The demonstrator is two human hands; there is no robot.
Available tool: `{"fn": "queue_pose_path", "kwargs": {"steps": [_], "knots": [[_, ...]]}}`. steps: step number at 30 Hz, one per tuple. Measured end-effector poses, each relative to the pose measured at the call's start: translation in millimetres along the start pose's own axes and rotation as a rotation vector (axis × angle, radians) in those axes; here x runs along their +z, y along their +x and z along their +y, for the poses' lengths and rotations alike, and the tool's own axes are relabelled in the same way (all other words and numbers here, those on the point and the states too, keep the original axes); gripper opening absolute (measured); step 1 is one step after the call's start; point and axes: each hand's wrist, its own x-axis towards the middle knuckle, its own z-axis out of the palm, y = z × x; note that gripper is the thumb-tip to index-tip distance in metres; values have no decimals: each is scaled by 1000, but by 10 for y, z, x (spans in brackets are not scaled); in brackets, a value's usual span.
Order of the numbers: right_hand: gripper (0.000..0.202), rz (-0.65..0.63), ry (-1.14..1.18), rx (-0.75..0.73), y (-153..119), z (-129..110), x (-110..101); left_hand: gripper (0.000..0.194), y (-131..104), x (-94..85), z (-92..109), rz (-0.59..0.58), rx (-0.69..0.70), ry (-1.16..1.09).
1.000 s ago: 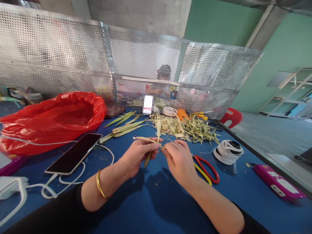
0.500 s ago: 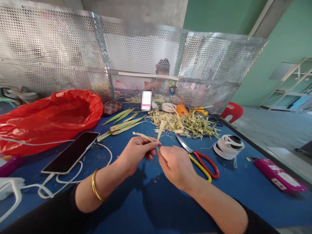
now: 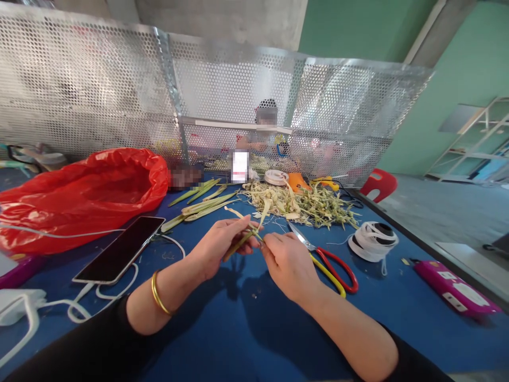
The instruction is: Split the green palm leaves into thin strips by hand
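Above the middle of the blue table (image 3: 274, 339), my left hand (image 3: 226, 241) pinches a pale green leaf piece (image 3: 238, 245), with thin strips of it standing up between the hands. My right hand (image 3: 290, 262) is closed on the other end of the same piece, its fingertips close to those of the left. Scissors (image 3: 332, 265) with one red and one yellow handle lie just right of my right hand. Behind the hands is a heap of shredded leaves (image 3: 306, 204), and left of it lie several long green leaves (image 3: 207, 206).
A red plastic bag (image 3: 79, 196), a black-screened phone (image 3: 119, 249) and white cables occupy the left. On the right are a white ribbon roll (image 3: 373, 241) and a magenta case (image 3: 455, 286). Behind a perforated metal screen (image 3: 230, 79) sits a person.
My left hand has shifted its grip, and a green length of leaf now shows beneath its fingers. My right hand has moved slightly right.
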Motion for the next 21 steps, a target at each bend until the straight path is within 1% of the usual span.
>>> {"fn": "queue_pose_path", "kwargs": {"steps": [5,10,12,14,16,18,19,21], "knots": [[26,32,71,27,0,-4,-27,23,2,37,-23,68,37,96],[29,51,116,-142,3,-23,-58,14,25,69,-97,172,105,181],[30,50,158,-134,5,-26,-63,16,42,62,-118,189,122,177],[32,46,245,-20,14,-11,-68,19,54,47,-123,164,109,135],[33,45,419,198,35,27,-69,23,51,38,-117,98,65,89],[34,40,697,437,65,77,-64,26,36,47,-110,35,18,70],[34,28,855,519,81,99,-59,28,26,57,-110,13,3,74],[30,1,1112,604,106,127,-46,29,9,82,-121,-12,-7,104]]}}
